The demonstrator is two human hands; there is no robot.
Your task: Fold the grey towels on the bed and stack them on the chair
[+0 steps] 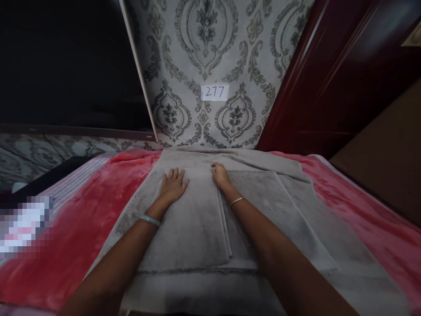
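A soft grey cloth (187, 232) lies folded in layers, with its left part doubled over and its right part (263, 197) spread flatter. My left hand (173, 186) rests palm down on the upper left of the folded part, fingers spread. Near the top right corner of that fold, my right hand (220, 173) has its fingers curled together on the cloth's edge. Under both hands is a larger light grey fabric (329, 224), wrinkled along its far side.
Red plush blankets (85, 228) extend on the left and on the right (362, 224). A dark television (72, 66) stands at the back left. Patterned wallpaper bears a paper label (215, 92) reading 277. A dark red glossy wooden panel (315, 96) rises on the right.
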